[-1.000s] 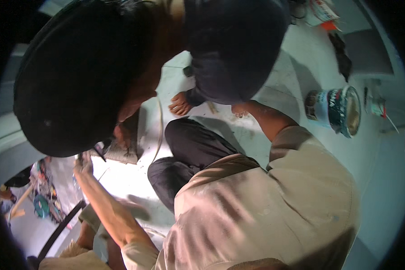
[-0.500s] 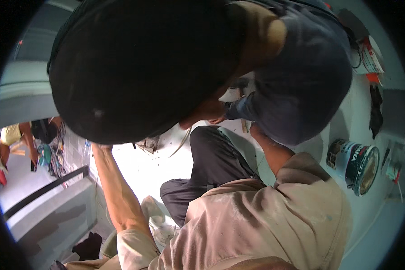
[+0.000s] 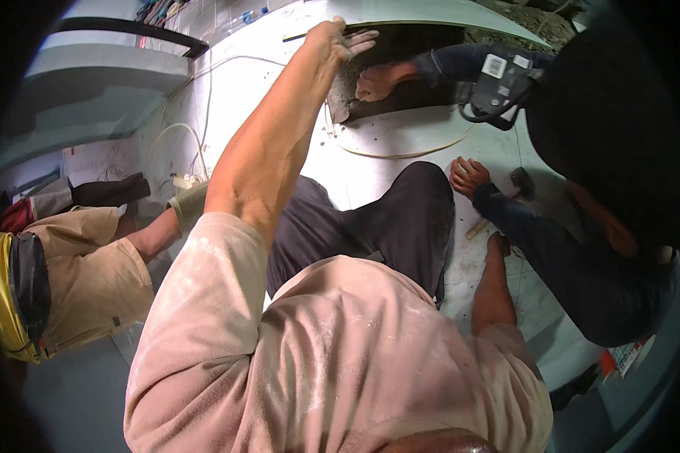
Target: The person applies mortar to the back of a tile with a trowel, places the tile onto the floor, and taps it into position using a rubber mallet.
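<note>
My left hand [image 3: 345,41] reaches far forward and grips the edge of a large pale tile [image 3: 423,10], thumb over it and fingers beneath. The tile is tilted up above a dark recess with grey mortar [image 3: 341,98] at its near left corner. A co-worker's hand [image 3: 378,81] reaches into that recess beside the mortar. At the right my right hand [image 3: 499,243] is low by the floor, its fingers mostly hidden against the co-worker's dark sleeve. Close by lies a hammer with a black head [image 3: 521,181] and wooden handle [image 3: 476,229], partly covered by that sleeve.
The co-worker leans in at the right, with another hand [image 3: 468,175] on the tiled floor. A pale cable [image 3: 408,155] curves over the floor before my knees. Another person in tan shorts [image 3: 91,294] is at the left. Rubble [image 3: 521,23] lies beyond the tile.
The view has swung, and the co-worker's head has shifted from the middle to the right. My left hand, mostly hidden before, now shows at the raised tile. The paint bucket has left view.
</note>
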`<state>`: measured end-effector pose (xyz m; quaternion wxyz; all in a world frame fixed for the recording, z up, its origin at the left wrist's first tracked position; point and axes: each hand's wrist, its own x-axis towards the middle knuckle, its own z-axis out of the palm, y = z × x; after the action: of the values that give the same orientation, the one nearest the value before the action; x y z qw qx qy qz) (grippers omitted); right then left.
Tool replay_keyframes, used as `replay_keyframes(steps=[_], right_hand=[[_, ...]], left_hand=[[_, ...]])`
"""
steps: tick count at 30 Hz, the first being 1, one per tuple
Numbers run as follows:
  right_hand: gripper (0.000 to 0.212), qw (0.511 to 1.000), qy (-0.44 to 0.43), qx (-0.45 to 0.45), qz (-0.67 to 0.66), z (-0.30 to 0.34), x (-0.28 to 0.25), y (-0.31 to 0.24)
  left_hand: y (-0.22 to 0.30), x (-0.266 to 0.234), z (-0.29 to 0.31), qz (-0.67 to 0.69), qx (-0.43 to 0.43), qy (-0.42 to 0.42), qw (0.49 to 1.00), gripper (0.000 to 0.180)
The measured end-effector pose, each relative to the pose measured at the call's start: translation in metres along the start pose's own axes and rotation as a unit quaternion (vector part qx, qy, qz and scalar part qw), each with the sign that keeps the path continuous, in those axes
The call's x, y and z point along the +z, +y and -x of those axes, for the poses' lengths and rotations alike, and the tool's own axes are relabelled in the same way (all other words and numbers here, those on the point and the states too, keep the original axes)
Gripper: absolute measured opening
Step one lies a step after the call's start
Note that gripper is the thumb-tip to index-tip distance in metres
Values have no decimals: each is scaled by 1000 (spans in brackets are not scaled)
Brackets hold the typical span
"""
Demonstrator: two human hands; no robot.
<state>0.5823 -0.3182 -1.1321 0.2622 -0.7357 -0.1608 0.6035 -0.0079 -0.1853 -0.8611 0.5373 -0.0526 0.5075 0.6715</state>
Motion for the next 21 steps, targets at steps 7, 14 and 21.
replay_keyframes(steps=[7,14,21], right_hand=[[37,995,-50,27,-82,1,-10,-11],[40,983,-102,56,-142,8,-4,-3],[42,955,-208,97,-189,-16,-34,-26]], left_hand=[[-17,5,-3,-16,5,-3,1000,42],[-25,-31,-53,32,-57,-12,998,46],[-45,0,-25,7,-83,-33,996,51]])
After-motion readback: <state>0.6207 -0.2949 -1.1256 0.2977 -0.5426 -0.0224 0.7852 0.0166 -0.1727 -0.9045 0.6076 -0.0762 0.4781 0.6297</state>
